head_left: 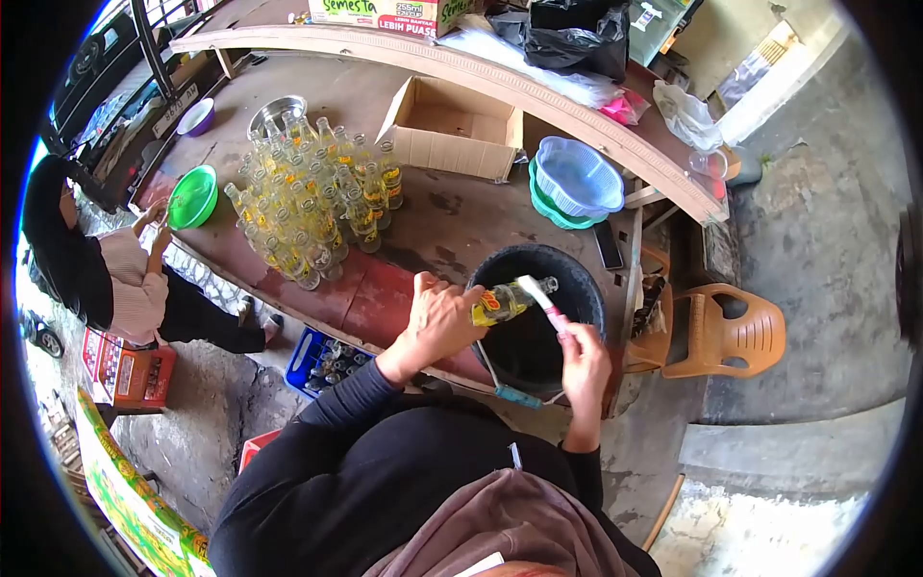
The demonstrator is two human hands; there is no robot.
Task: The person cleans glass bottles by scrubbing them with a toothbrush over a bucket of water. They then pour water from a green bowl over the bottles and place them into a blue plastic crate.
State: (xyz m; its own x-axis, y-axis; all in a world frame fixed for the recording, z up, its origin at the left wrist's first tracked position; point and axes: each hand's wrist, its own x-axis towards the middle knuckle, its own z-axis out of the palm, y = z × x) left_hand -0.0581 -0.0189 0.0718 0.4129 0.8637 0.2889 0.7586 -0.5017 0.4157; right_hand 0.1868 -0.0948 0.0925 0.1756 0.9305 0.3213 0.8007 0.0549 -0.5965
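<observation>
My left hand [437,315] is wrapped round a clear glass bottle [502,303] with a yellow and red label. The bottle lies tilted over a black bucket [581,281], its neck pointing right. In my right hand [584,373] is a brush [545,305] with a white head and a pink handle, closed in the fingers. The brush head overlaps the bottle near its neck in this view. To the left, many similar glass bottles [308,197] stand grouped on the brown table [413,226].
Behind the bottles are a cardboard box [457,154] and a metal bowl [258,123]. Plastic baskets [577,178] and a phone [608,246] lie near the bucket. Another person [125,274] touches a green basin [194,197]. A blue crate [306,365] and an orange chair [735,332] stand beside the table.
</observation>
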